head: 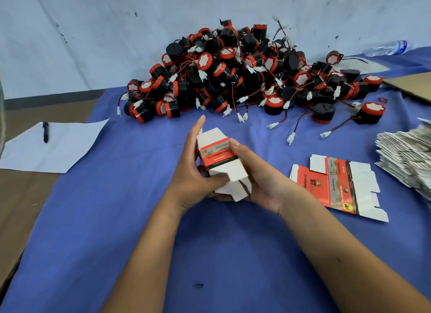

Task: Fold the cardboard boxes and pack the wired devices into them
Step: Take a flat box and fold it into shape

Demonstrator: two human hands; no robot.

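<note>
A small cardboard box [218,156], white with a red and black printed band, is held up over the blue cloth between both hands, its white flaps sticking out at both ends. My left hand [193,172] grips its left side, thumb across the lower white flap. My right hand [254,179] holds its right side, thumb on the printed band. A big pile of black and red wired devices [245,72] with white plugs lies behind. Two flat unfolded boxes [335,184] lie to the right.
A stack of flat boxes [405,156] sits at the right edge. White paper [60,149] with a black pen [45,131] lies at the left on brown cardboard. A plastic bottle [387,47] lies at the back right. The blue cloth [116,231] covers the table.
</note>
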